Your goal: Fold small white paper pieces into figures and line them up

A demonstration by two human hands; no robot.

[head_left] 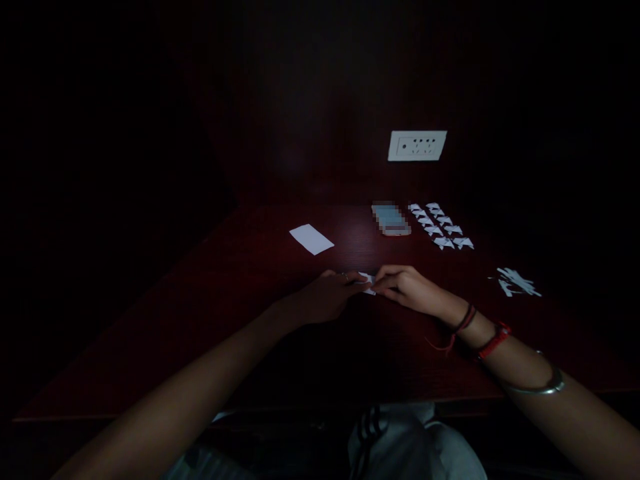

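Observation:
A small piece of white paper [369, 288] lies at the middle of the dark red table, partly covered by fingers. From the left, my left hand [327, 297] presses its fingertips onto the paper; a ring shows on one finger. My right hand [413, 288] pinches the paper's right side, thumb and fingers curled together. Whether the paper is folded under the fingers I cannot tell. Just beyond the hands, to the left, a flat white sheet of paper [311, 239] rests on the tabletop.
Several small folded paper pieces [440, 227] stand in two rows at the back right, beside a phone [391, 219] with a blurred screen. Thin paper strips [517, 282] lie loosely at the right. A socket panel [417, 146] is on the back wall. The surroundings are dark.

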